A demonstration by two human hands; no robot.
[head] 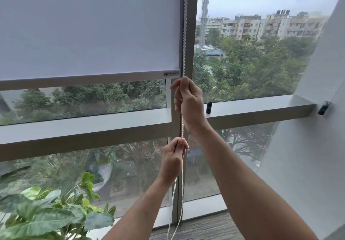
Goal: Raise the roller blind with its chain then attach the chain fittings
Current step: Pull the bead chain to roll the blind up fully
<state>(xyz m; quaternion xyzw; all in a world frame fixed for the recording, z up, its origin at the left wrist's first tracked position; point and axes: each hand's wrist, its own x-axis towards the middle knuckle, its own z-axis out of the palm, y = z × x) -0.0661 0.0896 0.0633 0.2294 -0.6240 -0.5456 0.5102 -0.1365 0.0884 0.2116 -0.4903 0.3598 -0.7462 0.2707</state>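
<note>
A pale grey roller blind (89, 26) covers the upper left window pane, its bottom bar (89, 73) level with the upper crossbar. The white bead chain (184, 24) hangs down along the grey upright beside the blind's right edge. My right hand (188, 103) is shut on the chain just below the bottom bar. Lower down, my left hand (174, 157) pinches the same chain. Below my left hand two strands of chain (177, 202) hang toward the floor. A small black fitting (209, 107) stands on the right sill.
A second black fitting (323, 108) is fixed to the white wall (308, 146) at the right. A leafy green plant (48, 211) fills the lower left corner. Grey carpet (205, 228) lies below the window. Trees and buildings show outside.
</note>
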